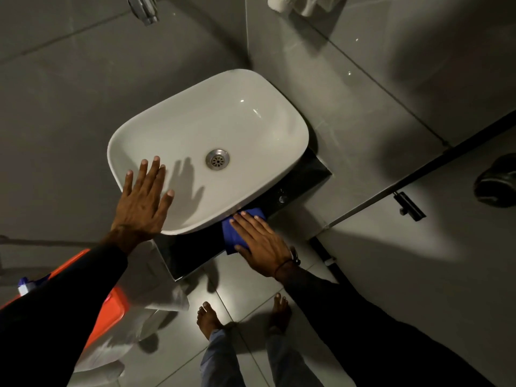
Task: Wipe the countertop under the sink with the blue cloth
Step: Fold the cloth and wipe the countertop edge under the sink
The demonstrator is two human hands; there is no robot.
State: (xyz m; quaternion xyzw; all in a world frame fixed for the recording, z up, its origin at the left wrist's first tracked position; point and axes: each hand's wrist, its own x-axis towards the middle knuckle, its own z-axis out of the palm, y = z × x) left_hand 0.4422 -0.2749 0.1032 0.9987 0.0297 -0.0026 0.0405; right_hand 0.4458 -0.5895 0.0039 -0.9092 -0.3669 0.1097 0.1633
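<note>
A white vessel sink (pixel 251 113) with a metal drain (pixel 217 159) sits on a dark glossy countertop (pixel 304 177). The blue cloth (pixel 233 233) lies on the countertop's front edge, just under the sink's near rim. My right hand (pixel 261 243) presses flat on the cloth, fingers stretched toward the sink. My left hand (pixel 142 199) rests flat, fingers spread, on the sink's left front rim and holds nothing.
Grey tiled walls surround the sink, with a chrome tap (pixel 145 9) at the upper left. An orange bucket (pixel 111 311) with a spray bottle (pixel 26 286) stands at the left, beside white plastic bags (pixel 156 291). My bare feet (pixel 208 319) stand on the grey tiled floor.
</note>
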